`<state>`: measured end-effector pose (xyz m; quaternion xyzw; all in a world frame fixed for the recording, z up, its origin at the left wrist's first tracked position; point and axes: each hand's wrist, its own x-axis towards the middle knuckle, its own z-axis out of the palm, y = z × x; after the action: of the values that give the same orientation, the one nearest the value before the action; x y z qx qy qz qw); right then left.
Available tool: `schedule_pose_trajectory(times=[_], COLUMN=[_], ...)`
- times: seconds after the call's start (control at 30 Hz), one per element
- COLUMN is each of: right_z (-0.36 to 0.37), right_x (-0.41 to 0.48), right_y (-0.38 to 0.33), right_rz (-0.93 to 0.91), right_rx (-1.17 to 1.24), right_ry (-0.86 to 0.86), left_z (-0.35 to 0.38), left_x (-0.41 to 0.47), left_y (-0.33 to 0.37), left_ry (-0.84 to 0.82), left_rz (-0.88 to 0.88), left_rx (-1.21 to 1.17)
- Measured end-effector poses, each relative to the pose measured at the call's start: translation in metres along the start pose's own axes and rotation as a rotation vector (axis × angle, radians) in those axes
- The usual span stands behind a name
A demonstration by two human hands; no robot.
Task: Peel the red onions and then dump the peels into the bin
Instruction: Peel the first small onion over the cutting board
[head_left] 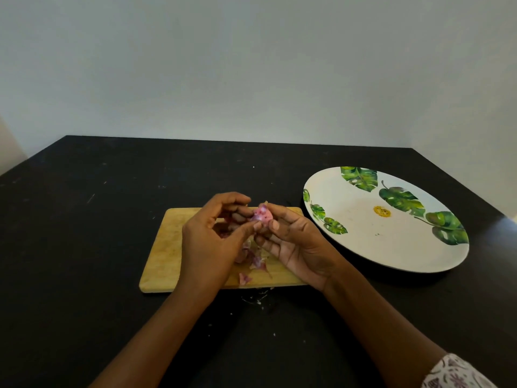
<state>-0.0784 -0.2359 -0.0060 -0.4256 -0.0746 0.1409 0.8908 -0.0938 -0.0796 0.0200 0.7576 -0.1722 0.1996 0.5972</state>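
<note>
Two bare hands meet above the middle of a black table [84,219], and between them sits one small red onion [261,214]. At the far left the tabletop shows only faint scuffs and specks. Next comes a wooden cutting board [165,247], lying flat with its long side toward the person, its surface pale and worn.

The left hand [208,242] is raised over the board's middle, palm turned inward and fingers curled. Its thumb tip presses the lower side of the red onion, and its curled fingers close in behind it, so this hand holds the onion in a narrow pinch. The onion is held up off the board, just above its far edge. It looks pinkish purple with pale patches, and how much skin it carries is too blurred to tell.

Below the hands, a loose heap of purple peels [256,260] lies on the board, with one separate piece near the front edge. A few pale scraps [257,299] lie on the table just in front of the board.

The right hand [296,247] comes in from the right with its palm up. Its thumb and forefinger pinch the right side of the onion, and its other fingers curl beneath.

Further right, apart from the board, a large white plate [377,239] rests on the table, printed with green leaves and a small yellow mark near its centre. At the lower right corner a patterned sleeve [453,372] covers the right forearm
</note>
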Motion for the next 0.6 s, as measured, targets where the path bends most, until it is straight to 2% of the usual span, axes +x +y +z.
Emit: schedule_pose_trajectory(times=[0.13,0.3,0.6], right_z=[0.0004,0.0009,0.006], right_x=[-0.0021,-0.0022,-0.0037], right_y=[-0.0023,-0.0029,-0.003], right_rz=[0.018,0.026,0.021], right_rx=[-0.006,-0.034,-0.057], right_ry=[-0.007,0.014,0.04], left_z=[-0.0025,-0.0047,-0.0038], left_x=[0.0032,0.0041,0.0035], left_y=[-0.0023,-0.0053,-0.0044], left_ry=[-0.071,-0.07,-0.121], left_rz=[-0.03,0.0,-0.032], left_rx=[0.032,0.095,0.073])
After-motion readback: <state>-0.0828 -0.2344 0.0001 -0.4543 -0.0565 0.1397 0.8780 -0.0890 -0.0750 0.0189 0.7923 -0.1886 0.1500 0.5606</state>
